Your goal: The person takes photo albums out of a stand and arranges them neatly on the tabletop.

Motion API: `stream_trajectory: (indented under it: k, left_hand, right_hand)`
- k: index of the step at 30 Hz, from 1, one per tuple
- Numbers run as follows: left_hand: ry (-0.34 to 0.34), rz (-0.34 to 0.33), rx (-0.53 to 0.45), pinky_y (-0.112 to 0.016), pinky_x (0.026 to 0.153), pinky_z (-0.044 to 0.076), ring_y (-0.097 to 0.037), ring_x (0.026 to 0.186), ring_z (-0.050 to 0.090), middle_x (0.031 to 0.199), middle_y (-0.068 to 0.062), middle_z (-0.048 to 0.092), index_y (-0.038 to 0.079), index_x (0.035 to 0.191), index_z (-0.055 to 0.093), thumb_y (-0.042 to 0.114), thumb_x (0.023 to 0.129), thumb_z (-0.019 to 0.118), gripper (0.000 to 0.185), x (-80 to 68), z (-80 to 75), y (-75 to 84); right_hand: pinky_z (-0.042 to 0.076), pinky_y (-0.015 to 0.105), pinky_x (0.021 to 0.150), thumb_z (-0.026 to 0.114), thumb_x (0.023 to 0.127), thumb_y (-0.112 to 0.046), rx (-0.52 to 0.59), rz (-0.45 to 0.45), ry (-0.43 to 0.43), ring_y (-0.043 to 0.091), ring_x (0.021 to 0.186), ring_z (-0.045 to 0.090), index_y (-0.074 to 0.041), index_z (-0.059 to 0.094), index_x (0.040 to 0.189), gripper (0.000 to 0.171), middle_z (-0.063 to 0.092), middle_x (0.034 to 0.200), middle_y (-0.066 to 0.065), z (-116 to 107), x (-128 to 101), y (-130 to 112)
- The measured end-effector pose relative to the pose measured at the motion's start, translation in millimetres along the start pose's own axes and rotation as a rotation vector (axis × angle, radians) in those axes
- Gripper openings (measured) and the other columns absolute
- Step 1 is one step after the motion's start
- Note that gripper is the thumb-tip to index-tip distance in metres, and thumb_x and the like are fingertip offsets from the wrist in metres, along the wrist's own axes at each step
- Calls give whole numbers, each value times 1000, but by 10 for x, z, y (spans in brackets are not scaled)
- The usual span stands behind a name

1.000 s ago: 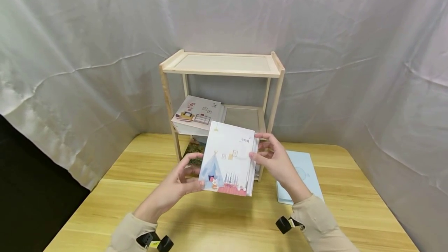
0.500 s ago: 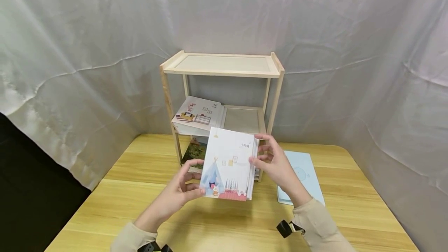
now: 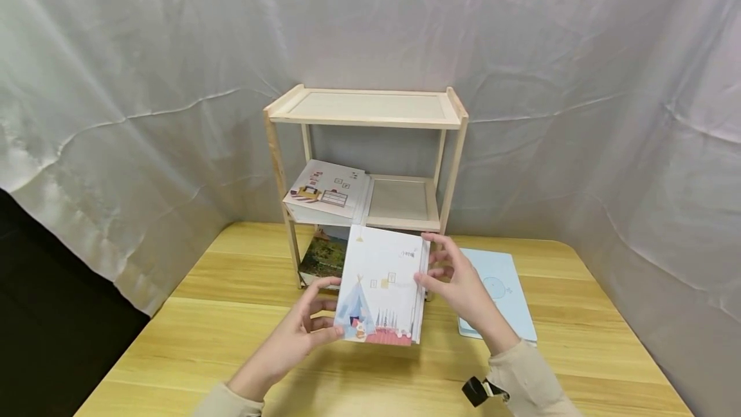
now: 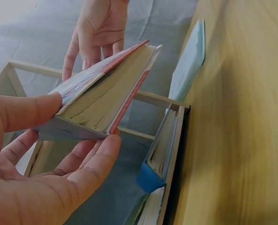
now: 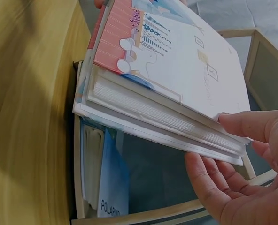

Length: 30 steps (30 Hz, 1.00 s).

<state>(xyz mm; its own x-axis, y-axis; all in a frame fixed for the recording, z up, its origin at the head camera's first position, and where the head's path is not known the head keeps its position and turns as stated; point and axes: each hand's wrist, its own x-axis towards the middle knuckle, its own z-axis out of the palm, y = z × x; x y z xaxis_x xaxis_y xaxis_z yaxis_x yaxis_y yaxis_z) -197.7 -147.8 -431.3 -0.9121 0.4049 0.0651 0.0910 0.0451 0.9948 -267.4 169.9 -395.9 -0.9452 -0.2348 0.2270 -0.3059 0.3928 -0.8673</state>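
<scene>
A thick white hardcover book (image 3: 382, 288) with a blue tent and a pink floor drawn on its cover is held up in front of the shelf. My left hand (image 3: 301, 330) grips its lower left edge, thumb on the cover and fingers beneath. On the opposite edge, my right hand (image 3: 457, 278) pinches it between thumb and fingers. In the left wrist view the book (image 4: 106, 89) hangs tilted, its page edges showing between red-edged covers. The right wrist view shows the book's opposite page edges (image 5: 158, 112) and the fingers below.
A wooden shelf (image 3: 370, 107) stands behind. White books (image 3: 327, 192) lie on the middle tier's left side; a landscape-covered book (image 3: 324, 256) and a blue book marked POLAROID (image 5: 113, 173) sit on the lower tier. At right, a light blue book (image 3: 500, 288) lies on the table (image 3: 579, 340).
Both hands have lowered the book and brought it slightly nearer, so more of the middle tier shows above it. The grip is the same.
</scene>
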Motion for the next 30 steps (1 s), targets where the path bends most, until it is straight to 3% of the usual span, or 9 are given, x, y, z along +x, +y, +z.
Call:
stream_trajectory:
  k: [18,30]
  left_hand:
    - [14,-6,-42,-32,94,64,-25,108,72,135,-28,59,17,162,34,-2,96,72,78,9,229,-213]
    - [8,-48,-62,-31,93,64,-27,106,74,132,-24,63,20,161,37,-1,95,73,78,48,406,-328]
  right_hand:
    - [60,26,77,81,95,-9,-11,62,13,23,95,68,-24,48,157,72,63,120,18,-48,-168,139]
    - [59,24,76,82,95,-7,-24,99,4,22,93,67,-19,48,157,72,61,128,21,-145,-280,296]
